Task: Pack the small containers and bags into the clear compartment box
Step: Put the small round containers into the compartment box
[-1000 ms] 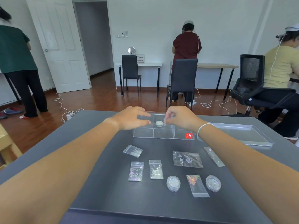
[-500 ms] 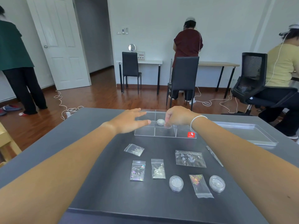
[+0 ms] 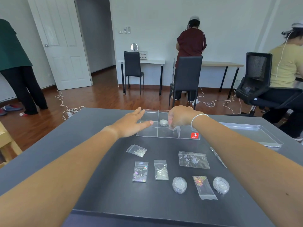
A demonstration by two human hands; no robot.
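Note:
The clear compartment box (image 3: 148,134), with a red sticker on its near right corner, lies at the far middle of the dark table. One small round container (image 3: 163,122) sits in its far middle compartment. My left hand (image 3: 131,124) is flat and open, palm down, on the box's left end. My right hand (image 3: 180,117) hangs over the box just right of that container, fingers curled down to the divider; its fingertips are hidden. Nearer me lie two round containers (image 3: 179,185) (image 3: 220,185) and several small clear bags of glitter, such as one bag (image 3: 194,160).
A shallow metal tray (image 3: 255,133) sits on the table to the right. A narrow bag (image 3: 218,157) is partly hidden by my right forearm. Behind the table are chairs, floor cables and three people working at other desks.
The small round container, held by both hands a second ago, now rests in the box. My left hand has let go and flattened; my right hand has shifted slightly right of the container.

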